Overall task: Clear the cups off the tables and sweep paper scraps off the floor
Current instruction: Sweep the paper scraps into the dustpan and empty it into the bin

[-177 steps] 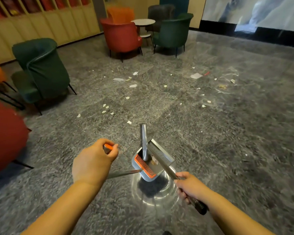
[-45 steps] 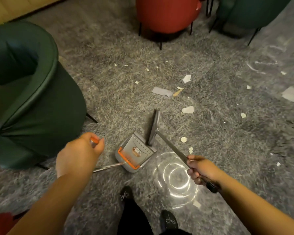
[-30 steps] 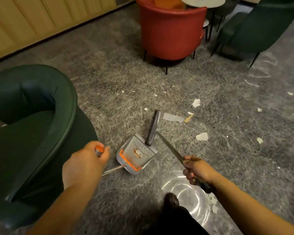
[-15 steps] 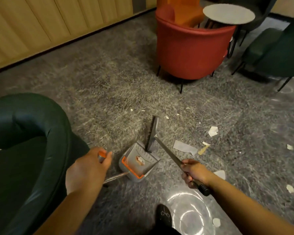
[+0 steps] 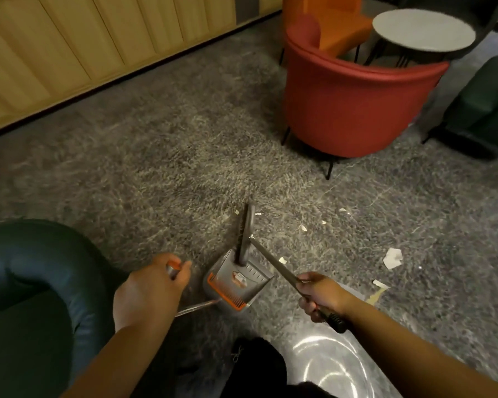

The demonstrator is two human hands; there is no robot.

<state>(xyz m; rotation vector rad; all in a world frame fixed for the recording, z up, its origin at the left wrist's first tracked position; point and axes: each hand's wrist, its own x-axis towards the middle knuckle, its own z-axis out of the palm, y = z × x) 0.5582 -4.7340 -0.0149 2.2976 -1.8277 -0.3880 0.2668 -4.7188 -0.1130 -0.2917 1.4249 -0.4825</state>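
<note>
My left hand (image 5: 148, 294) grips the orange-tipped top of the dustpan handle. The grey dustpan (image 5: 236, 282) with an orange comb edge hangs low over the grey floor, a small scrap inside it. My right hand (image 5: 318, 293) grips the broom handle (image 5: 273, 264); the broom head (image 5: 245, 234) stands with its end in the pan. White paper scraps (image 5: 393, 257) lie on the floor to the right, with smaller bits (image 5: 303, 228) beyond the broom. A round grey table (image 5: 423, 30) at the top right shows no cup on its visible part.
A dark green armchair (image 5: 32, 297) is close at my left. A red armchair (image 5: 354, 107) stands ahead on the right, an orange chair (image 5: 334, 21) behind it, another dark green seat (image 5: 483, 104) at the right edge. A yellow panelled wall (image 5: 84, 44) runs along the back left.
My view has moved forward and turned left: the red chair and round table are nearer, the green chair slid lower left. Both hands keep their grips on dustpan and broom.
</note>
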